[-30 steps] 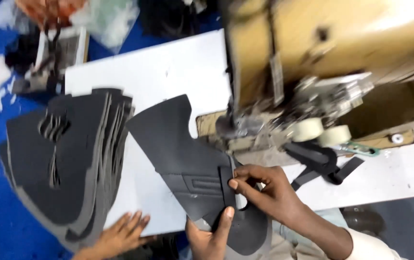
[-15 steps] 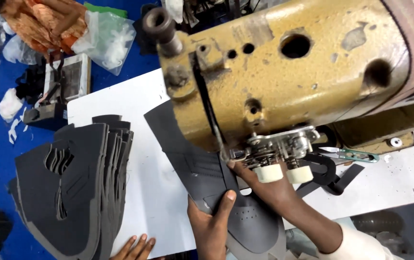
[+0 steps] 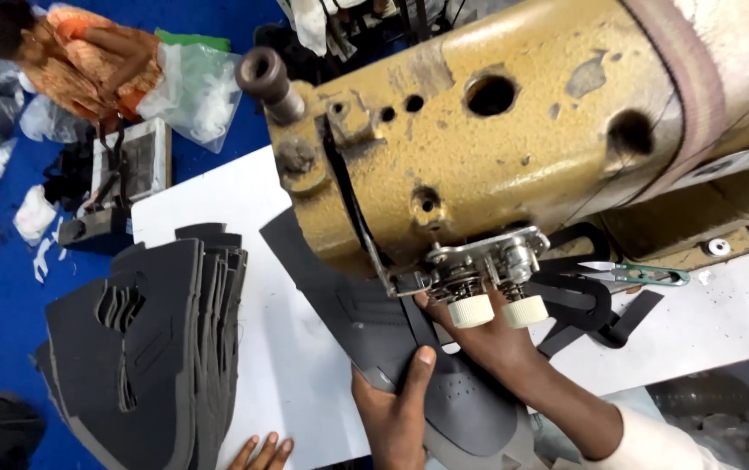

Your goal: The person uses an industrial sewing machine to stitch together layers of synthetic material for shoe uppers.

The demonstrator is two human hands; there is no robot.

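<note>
**Currently: both hands on grey shoe-upper piece at the sewing machine**

Left hand (image 3: 392, 409) sits at the near edge of the white table (image 3: 253, 348), thumb up and pressed flat on top of the dark grey shoe-upper piece (image 3: 366, 322). Fingers go under the piece, so it reads as a pinch on the piece's near side. Right hand (image 3: 488, 339) lies on the same piece just behind, directly below the machine's two cream tension knobs (image 3: 496, 311). Its fingertips are tucked under the machine head and hidden; can't tell whether they're spread or together, but the palm is down on the material.

The piece lies flat on the table, running from under the yellow sewing machine head (image 3: 514, 139) toward the near edge, where its perforated toe end overhangs by the wrists.

Around it:
- stack of identical grey cut pieces (image 3: 148, 348) at the left edge of the table, well apart from the held one
- someone else's fingertips (image 3: 261, 453) at the near edge, beside that stack
- black straps (image 3: 592, 305) right of the knobs
- green-handled snips (image 3: 644, 275) on the table beyond the straps
- person in orange (image 3: 70, 61) on the blue floor, far left corner
</note>
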